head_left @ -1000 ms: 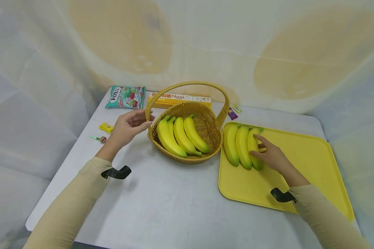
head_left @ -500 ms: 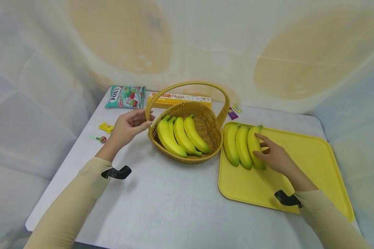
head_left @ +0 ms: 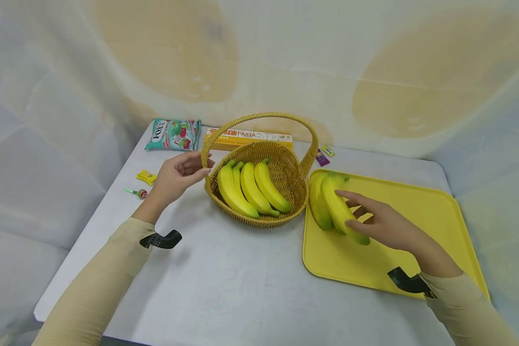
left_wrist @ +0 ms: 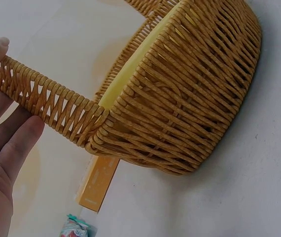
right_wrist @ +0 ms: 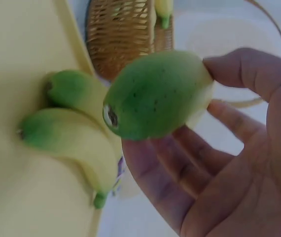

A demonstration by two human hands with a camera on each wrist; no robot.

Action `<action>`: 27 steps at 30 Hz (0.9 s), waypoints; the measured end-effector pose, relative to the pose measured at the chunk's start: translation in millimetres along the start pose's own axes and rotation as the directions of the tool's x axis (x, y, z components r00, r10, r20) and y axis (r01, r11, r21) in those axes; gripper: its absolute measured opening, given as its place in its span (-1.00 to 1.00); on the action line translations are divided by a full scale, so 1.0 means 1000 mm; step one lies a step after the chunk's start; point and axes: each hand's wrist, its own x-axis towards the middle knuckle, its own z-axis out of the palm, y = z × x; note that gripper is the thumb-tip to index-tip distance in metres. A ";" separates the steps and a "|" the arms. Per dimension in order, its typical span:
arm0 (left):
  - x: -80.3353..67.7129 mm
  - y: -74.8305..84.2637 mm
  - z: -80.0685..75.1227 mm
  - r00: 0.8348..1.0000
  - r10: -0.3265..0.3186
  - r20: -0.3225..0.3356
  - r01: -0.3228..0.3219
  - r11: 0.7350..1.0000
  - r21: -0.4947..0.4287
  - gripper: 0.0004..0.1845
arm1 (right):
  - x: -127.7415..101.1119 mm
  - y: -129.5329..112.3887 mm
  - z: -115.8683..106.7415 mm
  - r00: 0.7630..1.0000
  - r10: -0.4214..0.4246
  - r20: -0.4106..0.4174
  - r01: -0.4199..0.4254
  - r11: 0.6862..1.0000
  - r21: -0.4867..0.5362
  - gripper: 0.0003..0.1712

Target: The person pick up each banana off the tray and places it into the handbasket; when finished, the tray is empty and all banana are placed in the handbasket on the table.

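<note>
My left hand (head_left: 177,178) holds the side of the handle of a wicker basket (head_left: 259,222); in the left wrist view the thumb and fingers lie on either side of the woven handle (left_wrist: 52,101). Several bananas (head_left: 238,192) lie inside the basket. With its thumb and fingers, my right hand (head_left: 382,223) grips a banana (head_left: 339,206) raised above the yellow tray (head_left: 406,202). In the right wrist view the green tip of this held banana (right_wrist: 155,94) faces the camera. Two more bananas (right_wrist: 71,138) rest on the tray beyond it, partly hidden in the head view.
Behind the basket lies a pasta box (head_left: 251,139), with a Fox's candy bag (head_left: 174,134) to its left. A yellow wrapped candy (head_left: 147,177) and a lollipop (head_left: 138,193) sit left of my left hand. Small candies (head_left: 323,157) lie behind the tray.
My right hand has lifted the rightmost banana off the tray and carried it left, over the neighbouring bananas. My left hand stays at the basket handle.
</note>
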 end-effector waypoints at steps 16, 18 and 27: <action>0.000 -0.002 0.000 1.000 0.009 0.002 -0.009 1.000 0.006 -0.58 | 0.051 -0.037 0.012 0.983 -0.153 0.105 0.151 0.988 0.029 -0.26; 0.000 -0.001 -0.001 1.000 0.012 0.003 -0.012 1.000 0.004 -0.58 | 0.064 -0.042 0.014 0.981 -0.161 0.105 0.160 0.987 0.018 -0.25; 0.000 -0.002 -0.001 1.000 0.009 0.005 -0.009 1.000 0.006 -0.59 | 0.127 -0.063 0.025 0.975 -0.130 0.181 0.133 0.991 -0.005 -0.24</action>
